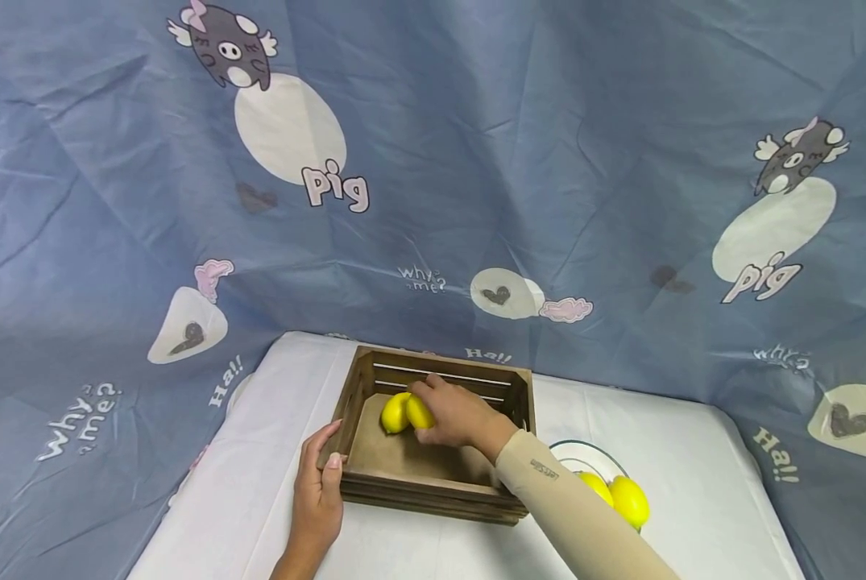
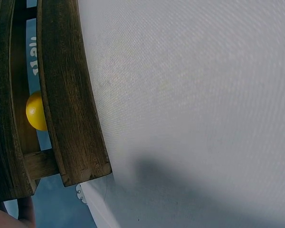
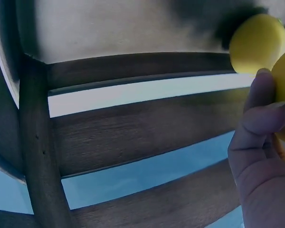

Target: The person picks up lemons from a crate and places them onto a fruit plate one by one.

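A brown slatted wooden crate (image 1: 433, 486) stands on the white-covered table. Inside it, my right hand (image 1: 450, 411) holds a yellow lemon (image 1: 420, 412) between thumb and fingers. Against that fruit, at the crate's left part, is another lemon (image 1: 395, 413); the right wrist view shows this second lemon (image 3: 259, 43) just beyond my fingertips. My left hand (image 1: 320, 491) grips the crate's left side near the front corner, thumb over the rim. Only a bit of that hand (image 2: 12, 218) enters the left wrist view, below the slats.
Right of the crate lies a white plate (image 1: 594, 457) with a dark green rim line. Lemons (image 1: 630, 501) rest on it, partly hidden by my right forearm. Blue printed cloth (image 1: 418, 242) hangs behind the table and at its sides.
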`<state>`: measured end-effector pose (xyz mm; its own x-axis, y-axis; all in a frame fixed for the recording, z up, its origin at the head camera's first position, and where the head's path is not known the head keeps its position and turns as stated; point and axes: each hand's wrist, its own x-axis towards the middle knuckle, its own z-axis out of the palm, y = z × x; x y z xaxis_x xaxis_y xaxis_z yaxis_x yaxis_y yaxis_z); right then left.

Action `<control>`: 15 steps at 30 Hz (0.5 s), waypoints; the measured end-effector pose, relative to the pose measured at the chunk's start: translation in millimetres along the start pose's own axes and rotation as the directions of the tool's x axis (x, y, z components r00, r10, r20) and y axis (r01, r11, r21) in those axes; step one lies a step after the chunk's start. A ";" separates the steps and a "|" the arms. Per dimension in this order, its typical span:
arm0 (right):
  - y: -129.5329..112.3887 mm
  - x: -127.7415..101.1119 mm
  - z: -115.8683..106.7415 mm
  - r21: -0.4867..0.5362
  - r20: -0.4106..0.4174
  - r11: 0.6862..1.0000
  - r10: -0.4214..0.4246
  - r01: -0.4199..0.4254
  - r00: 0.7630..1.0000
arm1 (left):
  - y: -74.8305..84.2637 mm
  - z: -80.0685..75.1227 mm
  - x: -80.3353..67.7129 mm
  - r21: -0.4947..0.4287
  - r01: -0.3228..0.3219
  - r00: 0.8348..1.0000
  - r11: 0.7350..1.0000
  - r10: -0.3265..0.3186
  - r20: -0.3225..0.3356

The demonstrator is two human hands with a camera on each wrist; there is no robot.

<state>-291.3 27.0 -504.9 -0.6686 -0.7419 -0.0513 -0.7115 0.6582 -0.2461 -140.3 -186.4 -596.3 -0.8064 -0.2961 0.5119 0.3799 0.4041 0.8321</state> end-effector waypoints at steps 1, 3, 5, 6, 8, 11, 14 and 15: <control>0.2 -0.4 -1.4 0.008 -0.012 1.000 0.000 0.000 1.000 | -0.7 0.0 -0.2 -0.001 -0.001 1.000 1.000 0.001 -0.001; 0.5 -1.2 -4.3 0.031 -0.046 1.000 0.000 0.001 0.999 | -1.7 -0.4 -0.3 -0.004 -0.003 1.000 1.000 0.003 -0.001; 0.8 -2.3 -7.6 0.045 -0.072 0.999 0.005 -0.002 0.997 | -2.2 -0.9 -0.1 -0.009 -0.005 1.000 1.000 0.005 0.002; 1.0 -2.8 -9.2 0.052 -0.086 0.999 0.006 -0.002 0.996 | -2.2 -1.2 -0.1 -0.010 -0.006 1.000 1.000 0.006 0.003; 2.0 -3.6 -11.9 0.062 -0.117 0.998 0.009 -0.002 0.993 | -1.6 -1.6 0.0 -0.010 -0.006 1.000 1.000 0.006 0.006; 4.6 -5.5 -16.1 0.074 -0.157 0.997 0.020 -0.009 0.987 | 0.1 -2.0 -0.2 -0.011 0.003 1.000 1.000 -0.003 0.013; 8.0 -8.1 -19.3 0.086 -0.179 0.996 0.037 -0.022 0.983 | 2.4 -1.9 -0.3 -0.019 0.022 1.000 1.000 -0.022 0.022; 9.0 -9.2 -20.2 0.091 -0.179 0.995 0.043 -0.026 0.983 | 3.1 -1.9 -0.4 -0.021 0.029 0.999 0.999 -0.028 0.025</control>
<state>-296.0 42.3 -487.1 -0.7262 -0.6783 0.1121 -0.6707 0.6632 -0.3321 -137.9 -186.7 -593.5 -0.8277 -0.2861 0.4828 0.3659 0.3772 0.8508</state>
